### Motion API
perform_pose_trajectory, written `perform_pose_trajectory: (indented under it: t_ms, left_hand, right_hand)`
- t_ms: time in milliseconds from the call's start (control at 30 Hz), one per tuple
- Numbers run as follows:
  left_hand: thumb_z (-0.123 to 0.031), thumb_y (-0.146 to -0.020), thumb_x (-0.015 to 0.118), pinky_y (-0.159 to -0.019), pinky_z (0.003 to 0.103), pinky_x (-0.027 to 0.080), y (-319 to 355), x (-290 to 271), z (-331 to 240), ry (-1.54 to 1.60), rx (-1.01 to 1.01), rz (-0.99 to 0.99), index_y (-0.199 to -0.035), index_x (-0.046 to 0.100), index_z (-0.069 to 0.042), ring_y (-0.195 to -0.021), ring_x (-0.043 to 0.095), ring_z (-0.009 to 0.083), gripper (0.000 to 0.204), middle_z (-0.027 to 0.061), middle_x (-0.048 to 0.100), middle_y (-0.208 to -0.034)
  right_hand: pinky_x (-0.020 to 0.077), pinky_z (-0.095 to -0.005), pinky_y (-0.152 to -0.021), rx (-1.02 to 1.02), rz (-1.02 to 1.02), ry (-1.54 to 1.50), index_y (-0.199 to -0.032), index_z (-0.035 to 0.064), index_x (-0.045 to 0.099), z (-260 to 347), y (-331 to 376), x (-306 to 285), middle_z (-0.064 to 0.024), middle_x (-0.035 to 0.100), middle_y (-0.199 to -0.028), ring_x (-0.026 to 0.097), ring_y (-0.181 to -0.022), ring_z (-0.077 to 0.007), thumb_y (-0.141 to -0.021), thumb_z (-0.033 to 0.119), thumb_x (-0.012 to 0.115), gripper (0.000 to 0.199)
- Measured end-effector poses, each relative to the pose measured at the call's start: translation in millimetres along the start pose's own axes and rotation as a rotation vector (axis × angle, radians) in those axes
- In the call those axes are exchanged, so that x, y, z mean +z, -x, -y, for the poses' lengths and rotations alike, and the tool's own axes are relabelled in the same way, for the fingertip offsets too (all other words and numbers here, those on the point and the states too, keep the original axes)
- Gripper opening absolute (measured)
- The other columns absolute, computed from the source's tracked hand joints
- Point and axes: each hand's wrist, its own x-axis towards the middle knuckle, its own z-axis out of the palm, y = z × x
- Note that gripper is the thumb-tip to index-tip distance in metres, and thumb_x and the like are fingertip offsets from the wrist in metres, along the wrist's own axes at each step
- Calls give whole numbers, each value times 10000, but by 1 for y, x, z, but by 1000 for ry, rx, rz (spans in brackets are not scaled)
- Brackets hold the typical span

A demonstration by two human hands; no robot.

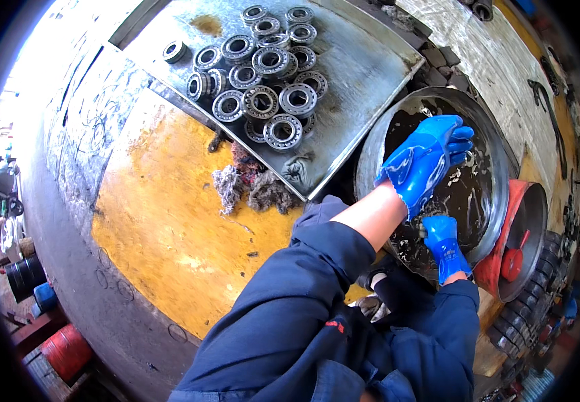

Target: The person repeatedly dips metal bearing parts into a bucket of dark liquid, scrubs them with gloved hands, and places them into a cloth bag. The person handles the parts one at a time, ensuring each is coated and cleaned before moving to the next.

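1. A yellow surface point(169, 221) lay at left, bearing fibrous rag wads point(270, 193).
2. Above them, a metal tray point(363, 80) held heaped rolling bearings point(298, 100).
3. Right of the tray stood a round metal basin point(499, 201) of dark liquid point(467, 194).
4. The left hand point(430, 157), blue-gloved and wet, was over the basin, fingers extended together; whether they gripped anything could not be told.
5. The right hand point(442, 240), also blue-gloved, had fingers clenched around a small greyish piece point(422, 232) over the basin's near part.
6. A red vessel point(491, 271) stood just beside the basin.
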Motion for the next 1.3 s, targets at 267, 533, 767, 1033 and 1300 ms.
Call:
perform_pose_trajectory:
  t_ms: [267,533,767,1033,1300]
  left_hand:
    - [-312,-1050,587,-1017,422,515,-2,-3,-3,29,-16,19,-1354,575,-89,-1149,656,284,377,142,666,-1305]
    - [-324,-1051,579,-1019,439,517,-4,-10,-1,13,10,13,-1375,558,-83,-1146,664,291,404,146,671,-1300]
    - [-318,-1056,568,-1002,423,523,-1,-7,-5,14,5,49,-1383,551,-81,-1149,664,286,404,150,674,-1300]
    - [-367,-1084,506,-1078,454,484,-1,7,0,-123,7,76,-1361,576,-84,-1238,627,324,403,176,648,-1361]
    - [-360,-1091,478,-1030,463,549,-21,-17,-3,-183,2,-21,-1375,538,-34,-1179,673,351,436,196,655,-1347]
  right_hand:
    - [562,-425,-706,387,-101,-472,-1039,34,711,-78,-19,64,-192,723,-912,719,-839,-280,-876,285,631,310]
    - [592,-456,-688,-228,-147,92,-870,145,737,-18,-17,23,-127,754,-849,745,-788,-346,-771,259,803,165]
    - [527,-496,-850,370,-78,-373,-990,37,739,-74,-19,54,-264,718,-940,691,-1035,-438,-829,271,705,287]
    - [496,-490,-573,-498,-383,488,-743,208,720,-41,-7,25,-96,714,-728,706,-691,-320,-723,282,750,82]
    - [551,-512,-723,296,-171,-460,-894,83,702,-34,0,27,-196,741,-963,707,-893,-415,-795,372,694,306]
